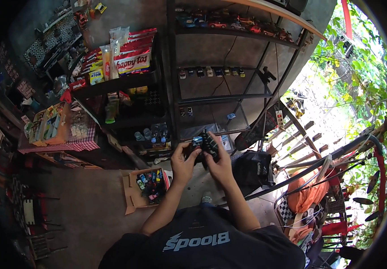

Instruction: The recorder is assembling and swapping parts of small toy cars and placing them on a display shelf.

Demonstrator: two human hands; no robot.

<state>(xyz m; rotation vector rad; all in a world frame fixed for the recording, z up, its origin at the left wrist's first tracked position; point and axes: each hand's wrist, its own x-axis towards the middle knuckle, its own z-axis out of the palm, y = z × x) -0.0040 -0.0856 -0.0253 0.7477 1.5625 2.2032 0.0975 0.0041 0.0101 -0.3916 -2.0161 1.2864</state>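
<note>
Both my hands are raised together in front of my chest. My left hand (183,162) is closed on a small blue and dark toy car (197,142), its thumb along the near side. Close against it, my right hand (219,162) grips a dark, brush-like thing (209,144) with a ridged or bristly edge. The two held things nearly touch, and I cannot make out whether they do. Below and left of my hands, an open cardboard box (130,193) on the floor holds several small toy cars (151,183).
A dark metal shelf (225,96) ahead carries rows of toy cars (209,71). Left of it stands a snack rack (113,85), then a table with a checked cloth (79,142). A black bag (252,170) sits right of my hands, beside a slanting dark rail (292,177).
</note>
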